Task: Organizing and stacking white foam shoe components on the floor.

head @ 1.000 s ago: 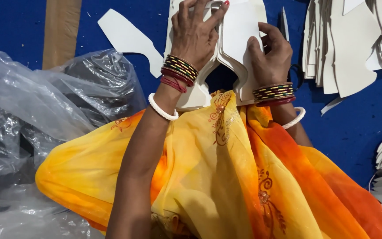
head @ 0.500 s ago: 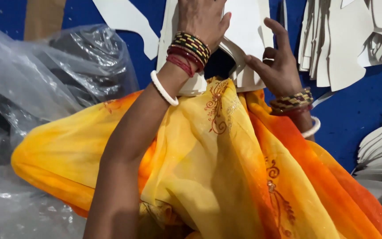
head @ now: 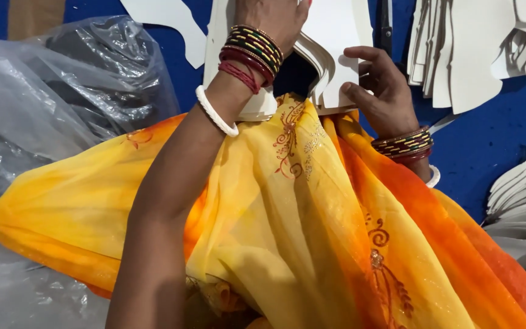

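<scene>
White card stack (head: 336, 55): it lies on the blue surface (head: 488, 128), now nearer the top of your view than a second ago.
Left hand (head: 272, 18): you press flat on the stack, fingers out of view.
Right hand (head: 382, 85): your fingers curl around the stack's right edge, thumb fanning the sheets.
Change: your right grip has dropped lower down that edge.
Nearby: orange cloth (head: 312, 231), clear plastic bag (head: 50, 97).
</scene>
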